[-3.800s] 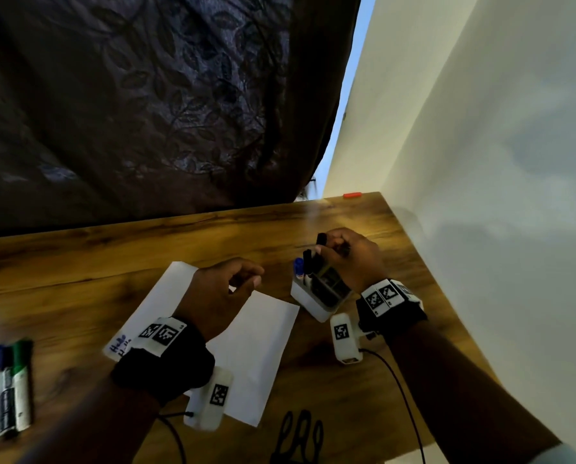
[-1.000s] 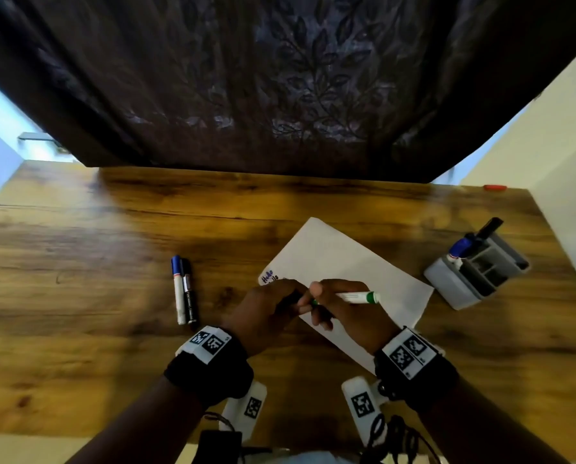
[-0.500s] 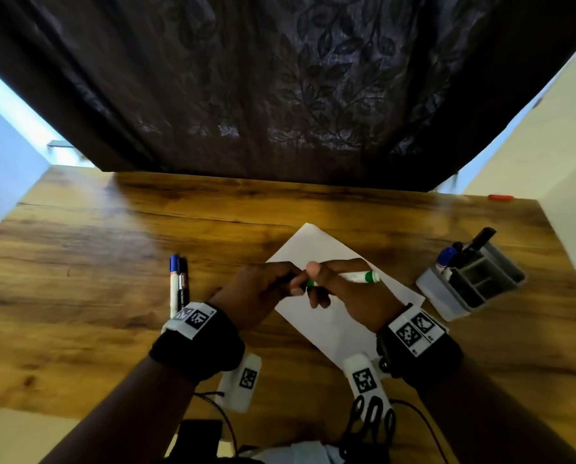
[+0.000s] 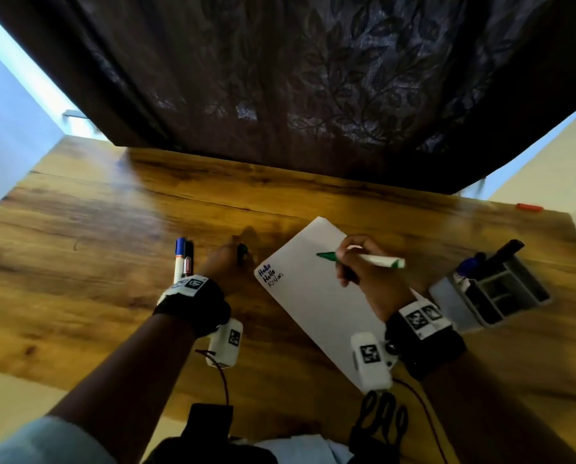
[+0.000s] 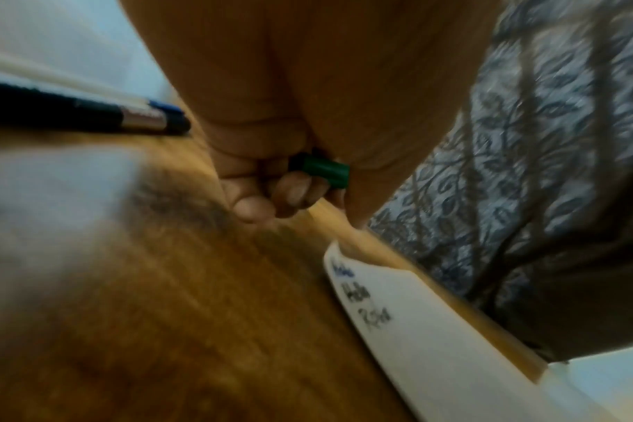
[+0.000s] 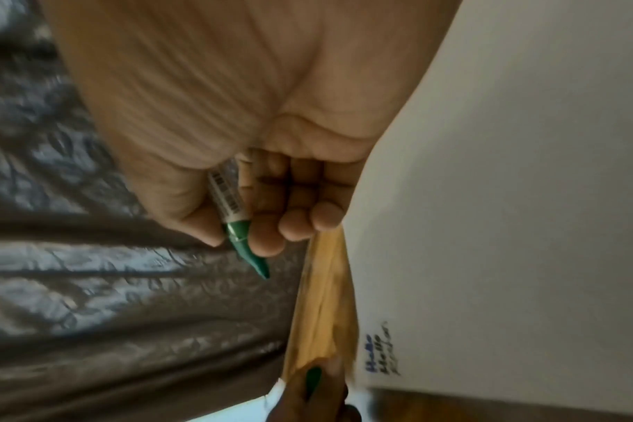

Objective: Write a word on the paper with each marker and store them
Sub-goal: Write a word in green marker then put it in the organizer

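Observation:
A white sheet of paper [image 4: 313, 296] lies angled on the wooden table, with three short written lines [image 4: 270, 274] near its left corner. My right hand [image 4: 360, 266] grips an uncapped green marker [image 4: 363, 258] above the paper, its tip pointing left. In the right wrist view the green marker [image 6: 235, 217] sits between thumb and fingers, its tip off the paper [image 6: 506, 200]. My left hand [image 4: 226, 262] is left of the paper and pinches the green cap [image 4: 243, 252]. The left wrist view shows that cap [image 5: 320, 170] held in curled fingers.
A blue marker [image 4: 179, 259] and a black marker [image 4: 188, 259] lie side by side left of my left hand. A grey organiser [image 4: 490, 296] with markers in it stands at the right. A dark curtain [image 4: 296, 78] hangs behind the table. Cables [image 4: 380, 420] lie at the near edge.
The hands, joined at the marker half a second ago, have parted: the left has moved left off the paper with the green cap, and the right holds the uncapped marker over the paper.

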Motion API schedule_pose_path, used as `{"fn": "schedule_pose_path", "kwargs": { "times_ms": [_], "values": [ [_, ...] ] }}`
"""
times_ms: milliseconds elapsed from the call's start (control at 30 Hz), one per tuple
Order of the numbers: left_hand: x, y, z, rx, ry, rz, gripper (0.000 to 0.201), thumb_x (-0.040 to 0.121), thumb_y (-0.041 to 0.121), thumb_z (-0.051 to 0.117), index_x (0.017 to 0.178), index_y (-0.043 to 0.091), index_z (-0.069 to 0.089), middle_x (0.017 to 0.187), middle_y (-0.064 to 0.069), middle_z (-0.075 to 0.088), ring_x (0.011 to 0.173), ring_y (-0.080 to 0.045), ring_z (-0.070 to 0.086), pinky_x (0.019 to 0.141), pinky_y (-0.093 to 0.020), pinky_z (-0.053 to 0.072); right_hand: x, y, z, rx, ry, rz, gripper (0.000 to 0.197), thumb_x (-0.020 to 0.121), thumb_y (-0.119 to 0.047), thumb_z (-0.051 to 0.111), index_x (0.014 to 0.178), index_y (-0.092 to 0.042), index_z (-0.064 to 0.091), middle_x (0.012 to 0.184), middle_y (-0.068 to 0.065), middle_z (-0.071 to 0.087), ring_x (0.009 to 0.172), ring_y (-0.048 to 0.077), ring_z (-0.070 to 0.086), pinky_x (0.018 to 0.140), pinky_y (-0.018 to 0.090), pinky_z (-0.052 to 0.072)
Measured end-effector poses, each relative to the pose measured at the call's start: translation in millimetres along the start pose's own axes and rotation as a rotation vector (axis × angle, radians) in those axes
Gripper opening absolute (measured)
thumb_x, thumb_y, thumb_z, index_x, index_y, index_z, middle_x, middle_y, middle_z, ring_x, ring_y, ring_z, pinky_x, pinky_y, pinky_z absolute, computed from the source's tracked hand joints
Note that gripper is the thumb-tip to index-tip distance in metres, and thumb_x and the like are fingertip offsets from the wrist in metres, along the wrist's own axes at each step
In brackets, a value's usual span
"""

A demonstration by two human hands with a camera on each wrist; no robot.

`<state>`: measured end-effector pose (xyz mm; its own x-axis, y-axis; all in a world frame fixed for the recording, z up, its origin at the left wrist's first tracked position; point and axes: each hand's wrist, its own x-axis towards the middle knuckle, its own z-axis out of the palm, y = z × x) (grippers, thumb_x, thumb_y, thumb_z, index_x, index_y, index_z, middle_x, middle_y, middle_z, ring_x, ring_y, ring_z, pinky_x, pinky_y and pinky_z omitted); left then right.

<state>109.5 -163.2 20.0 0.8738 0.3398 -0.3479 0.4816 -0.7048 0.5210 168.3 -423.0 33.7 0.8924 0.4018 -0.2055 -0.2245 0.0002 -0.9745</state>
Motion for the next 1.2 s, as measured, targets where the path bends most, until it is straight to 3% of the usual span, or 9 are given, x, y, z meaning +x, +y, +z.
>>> {"fn": "schedule_pose_path", "kwargs": {
  "times_ms": [67,167,400,500,600,800,900,1000,1200],
  "values": [
    [6.5,1.9,9.2,-0.019,-0.062,-0.079,0.053,0.088,0.038,0.065,0.127,0.009,0.044,0.109,-0.010,0.061,0.096,-0.026,0.060,0.074,-0.033,0.046,5.4,13.8,20.3,-0.120,-0.044,0.010,0.010,0.083,-0.019,0.071,0.091,-0.015,0.066,0.076,0.009,0.073,0.069,0.022,0.065,0.071,0.039,0.055],
    [19.6,-3.4,10.8,0.007,-0.112,-0.119,0.062,0.079,0.046,0.073,0.124,0.012,0.046,0.112,-0.009,0.060,0.096,-0.025,0.057,0.073,-0.033,0.045,18.2,35.9,42.8,-0.294,-0.081,-0.043,0.011,0.081,-0.019,0.077,0.089,-0.021,0.070,0.081,0.002,0.075,0.074,0.017,0.069,0.073,0.037,0.058],
    [31.0,-17.5,20.2,0.059,-0.113,-0.090,0.056,0.067,0.042,0.083,0.104,0.019,0.047,0.101,-0.003,0.059,0.088,-0.022,0.058,0.071,-0.035,0.048,24.5,74.1,51.2,-0.498,-0.112,-0.177,0.012,0.080,-0.012,0.076,0.090,-0.012,0.068,0.085,-0.002,0.072,0.082,0.008,0.069,0.070,0.029,0.059],
    [31.7,-20.5,21.2,0.045,-0.111,-0.082,0.056,0.066,0.044,0.083,0.102,0.020,0.047,0.098,-0.002,0.060,0.089,-0.024,0.060,0.078,-0.040,0.053,23.7,80.9,52.7,-0.504,-0.105,-0.218,0.014,0.080,-0.013,0.075,0.088,-0.008,0.066,0.081,-0.001,0.071,0.079,0.012,0.069,0.065,0.030,0.059],
    [32.2,-22.9,21.6,0.060,-0.097,-0.071,0.054,0.067,0.044,0.082,0.102,0.020,0.049,0.095,0.000,0.060,0.086,-0.022,0.059,0.073,-0.036,0.051,23.2,85.3,53.9,-0.497,-0.088,-0.265,0.016,0.078,-0.021,0.071,0.086,-0.009,0.065,0.077,-0.003,0.069,0.075,0.012,0.068,0.063,0.029,0.059],
    [35.3,-23.5,22.4,0.057,-0.111,-0.069,0.053,0.067,0.044,0.082,0.102,0.021,0.050,0.095,-0.001,0.061,0.086,-0.022,0.060,0.078,-0.041,0.054,23.3,89.0,55.3,-0.508,-0.091,-0.321,0.014,0.078,-0.023,0.070,0.083,-0.010,0.065,0.072,-0.013,0.065,0.070,0.009,0.066,0.058,0.017,0.053],
    [35.2,-23.6,23.1,0.055,-0.102,-0.073,0.053,0.065,0.046,0.083,0.099,0.023,0.049,0.094,-0.001,0.062,0.084,-0.022,0.061,0.078,-0.041,0.055,22.0,90.0,56.6,-0.525,-0.075,-0.335,0.014,0.078,-0.022,0.070,0.081,-0.010,0.065,0.069,-0.013,0.063,0.067,0.008,0.064,0.056,0.017,0.052],
    [33.9,-22.6,23.4,0.051,-0.101,-0.088,0.055,0.064,0.047,0.083,0.099,0.023,0.049,0.095,0.000,0.061,0.086,-0.022,0.061,0.077,-0.041,0.055,21.2,90.4,55.4,-0.548,-0.057,-0.340,0.014,0.075,-0.022,0.069,0.077,-0.009,0.063,0.063,-0.016,0.058,0.063,0.000,0.061,0.054,0.010,0.046],
    [34.9,-24.6,24.3,0.029,-0.106,-0.083,0.053,0.065,0.045,0.083,0.099,0.023,0.048,0.098,-0.001,0.061,0.088,-0.022,0.060,0.077,-0.040,0.055,22.9,92.2,56.4,-0.516,-0.059,-0.349,0.014,0.079,-0.019,0.073,0.085,-0.008,0.066,0.074,-0.008,0.067,0.074,0.008,0.067,0.060,0.020,0.056]
  ]
}}
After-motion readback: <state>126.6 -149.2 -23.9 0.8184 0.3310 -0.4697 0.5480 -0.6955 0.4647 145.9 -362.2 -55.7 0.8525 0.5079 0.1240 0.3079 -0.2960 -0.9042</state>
